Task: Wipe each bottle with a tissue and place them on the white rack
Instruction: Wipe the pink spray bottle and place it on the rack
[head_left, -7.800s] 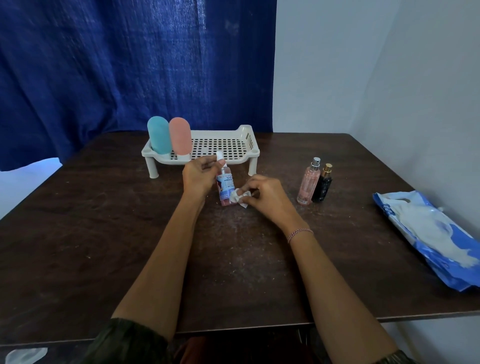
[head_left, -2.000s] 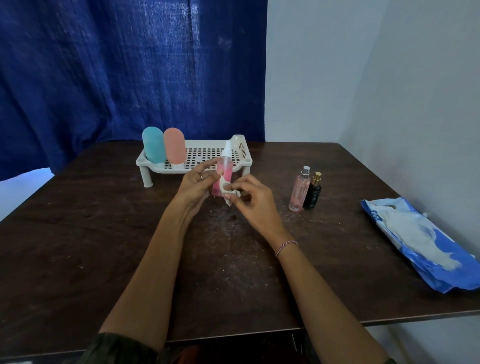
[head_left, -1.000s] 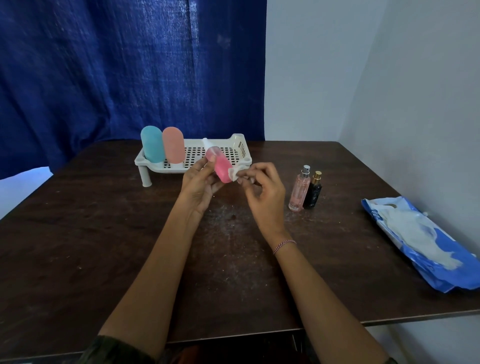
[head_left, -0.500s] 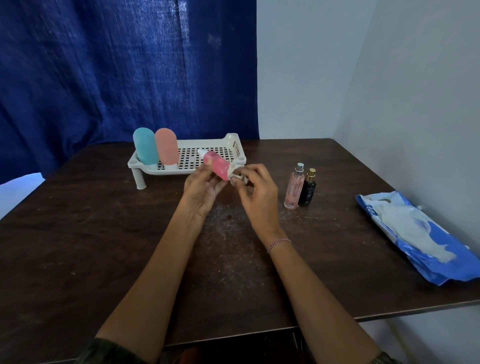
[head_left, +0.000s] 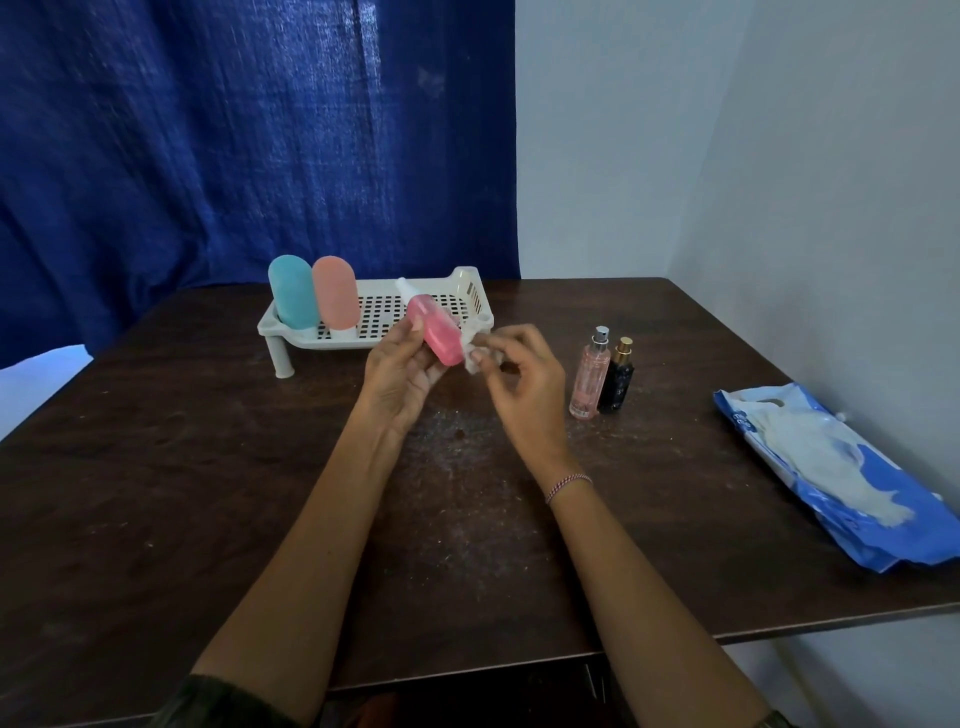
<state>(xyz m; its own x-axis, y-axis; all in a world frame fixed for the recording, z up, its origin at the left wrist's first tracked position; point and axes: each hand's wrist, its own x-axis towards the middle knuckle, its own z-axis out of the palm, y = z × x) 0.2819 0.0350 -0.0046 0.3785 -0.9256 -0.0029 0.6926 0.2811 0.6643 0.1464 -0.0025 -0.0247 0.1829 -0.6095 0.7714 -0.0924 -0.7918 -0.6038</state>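
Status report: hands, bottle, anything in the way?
Left hand holds tilted pink plastic spray bottle. Right hand pinches crumpled white tissue at its base. Nothing blocks white perforated rack.

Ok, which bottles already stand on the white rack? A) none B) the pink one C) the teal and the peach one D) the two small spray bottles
C: the teal bottle and the peach bottle stand at the left end of the white rack; the left hand holds the pink bottle, the right hand pinches the tissue, and the small spray bottles stand on the table.
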